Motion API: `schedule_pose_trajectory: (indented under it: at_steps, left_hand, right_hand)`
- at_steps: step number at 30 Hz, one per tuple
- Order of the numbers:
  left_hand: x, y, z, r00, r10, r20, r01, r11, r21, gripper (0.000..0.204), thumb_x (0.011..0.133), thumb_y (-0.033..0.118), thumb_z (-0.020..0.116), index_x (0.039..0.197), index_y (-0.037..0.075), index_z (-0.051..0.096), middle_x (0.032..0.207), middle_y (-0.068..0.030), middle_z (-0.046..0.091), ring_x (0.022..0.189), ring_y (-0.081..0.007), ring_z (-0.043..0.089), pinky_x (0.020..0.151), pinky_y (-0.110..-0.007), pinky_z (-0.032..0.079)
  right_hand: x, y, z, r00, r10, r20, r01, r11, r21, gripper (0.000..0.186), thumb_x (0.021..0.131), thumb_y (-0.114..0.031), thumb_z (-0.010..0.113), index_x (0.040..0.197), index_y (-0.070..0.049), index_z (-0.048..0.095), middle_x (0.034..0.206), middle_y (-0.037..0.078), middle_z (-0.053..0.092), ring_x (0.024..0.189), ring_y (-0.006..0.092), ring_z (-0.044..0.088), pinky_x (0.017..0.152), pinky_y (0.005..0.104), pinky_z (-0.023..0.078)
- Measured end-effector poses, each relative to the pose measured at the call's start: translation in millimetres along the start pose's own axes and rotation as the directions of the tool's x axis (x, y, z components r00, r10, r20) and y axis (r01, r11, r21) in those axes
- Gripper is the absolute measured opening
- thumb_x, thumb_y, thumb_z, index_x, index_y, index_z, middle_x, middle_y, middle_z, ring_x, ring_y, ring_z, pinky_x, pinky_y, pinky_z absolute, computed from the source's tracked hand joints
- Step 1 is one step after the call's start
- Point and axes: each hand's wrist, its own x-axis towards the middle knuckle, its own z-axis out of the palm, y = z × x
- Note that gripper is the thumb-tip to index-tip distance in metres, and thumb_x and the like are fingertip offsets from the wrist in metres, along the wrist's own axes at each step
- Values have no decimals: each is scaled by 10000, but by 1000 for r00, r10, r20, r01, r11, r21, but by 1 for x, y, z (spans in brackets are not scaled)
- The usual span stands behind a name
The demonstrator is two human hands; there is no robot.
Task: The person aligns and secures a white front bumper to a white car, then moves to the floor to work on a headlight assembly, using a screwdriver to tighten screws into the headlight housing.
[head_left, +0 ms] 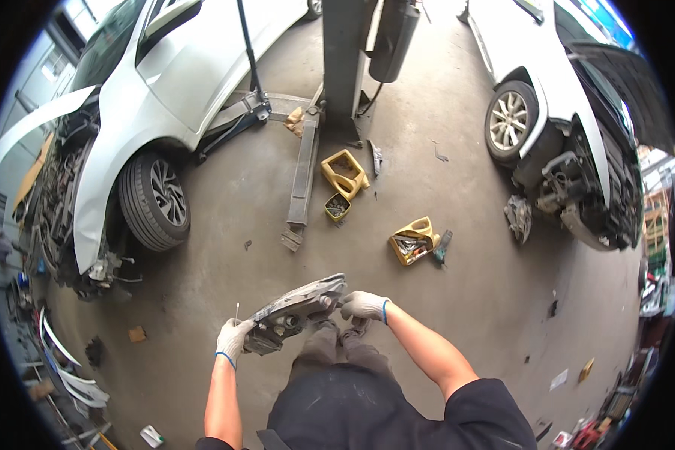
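Head view: both gloved hands carry a grey car headlight above the concrete floor. The left hand has its grip closed on the lamp's near-left end, the right hand closed on its right end. Farther off lie 3 yellow cut containers, between 2 white cars

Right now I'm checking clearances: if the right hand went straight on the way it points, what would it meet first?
The right hand points leftward at the headlight assembly and already touches its end, so it would press into that first. Depth is uncertain.
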Motion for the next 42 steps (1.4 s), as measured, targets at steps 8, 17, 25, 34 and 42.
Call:
schedule_pose_trajectory:
  at_steps: [8, 17, 25, 34, 42]
  left_hand:
    - [58, -13, 52, 979, -187, 81, 184, 982, 44, 529, 855, 502, 682, 1069, 18, 684, 746, -72, 645, 663, -207, 603, 538, -373, 467]
    - [125, 2, 144, 961, -278, -1, 262, 908, -326, 371, 921, 390, 600, 1078, 58, 649, 695, -64, 601, 497, -151, 489, 456, -335, 415]
    - [176, -37, 271, 920, -322, -222, 110, 757, -644, 178, 953, 238, 535, 1065, 115, 598, 766, -59, 625, 501, -103, 497, 461, -287, 419]
    - [300, -111, 379, 899, -105, -424, -153, 833, -531, 173, 972, 200, 510, 1057, 75, 596, 942, -43, 675, 630, -98, 547, 575, -263, 462]
    - [398, -195, 384, 938, -56, -341, -80, 925, -372, 251, 939, 189, 523, 1103, 52, 653, 992, -82, 720, 762, -171, 678, 719, -330, 520]
  right_hand:
    - [68, 11, -82, 964, -68, 256, -97, 809, 579, 757, 1058, -571, 268, 1301, 57, 615, 1068, 197, 727, 627, 190, 632, 636, 385, 605]
    - [136, 25, -158, 996, 1, 85, -59, 729, 682, 689, 1051, -533, 333, 1284, 30, 653, 1053, 183, 734, 642, 190, 633, 676, 372, 573]
    - [257, 50, -216, 913, 191, 360, -277, 938, 206, 892, 994, -733, 321, 1137, 84, 647, 902, 205, 711, 702, 282, 667, 648, 414, 562]
    - [455, 150, -205, 945, -51, 323, 178, 909, -377, 888, 870, -733, 585, 1225, 75, 684, 1211, 250, 691, 1149, 335, 645, 1022, 405, 459]
    - [573, 177, -154, 936, -209, 284, 338, 762, -552, 864, 862, -713, 574, 1145, 93, 705, 1138, 271, 712, 1079, 372, 686, 961, 440, 487]
